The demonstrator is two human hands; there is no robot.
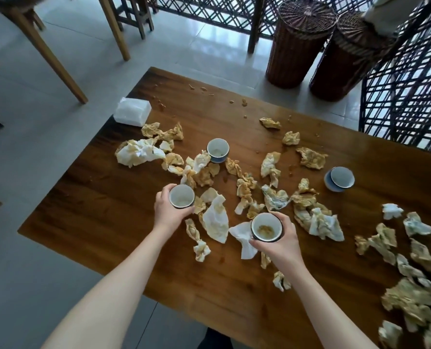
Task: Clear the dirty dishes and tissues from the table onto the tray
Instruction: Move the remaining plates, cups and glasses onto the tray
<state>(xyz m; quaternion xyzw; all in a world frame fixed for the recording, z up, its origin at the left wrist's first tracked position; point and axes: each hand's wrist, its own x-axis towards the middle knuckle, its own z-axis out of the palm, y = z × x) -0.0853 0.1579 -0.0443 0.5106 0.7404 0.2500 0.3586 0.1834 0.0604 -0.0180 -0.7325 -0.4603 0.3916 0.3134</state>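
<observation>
My left hand grips a small white-lined cup just above the wooden table. In my right hand is a second cup with brown residue in its bottom, and a white tissue hangs pinched under it. Another blue cup stands upright further back in the middle. At the right, a fourth cup lies tilted on its side. Several crumpled, stained tissues litter the table top around the cups. No tray is in view.
A white tissue pack sits at the table's far left corner. Food crumbs dot the far edge. Two wicker baskets and a lattice chair stand behind the table. Wooden chair legs are at the left.
</observation>
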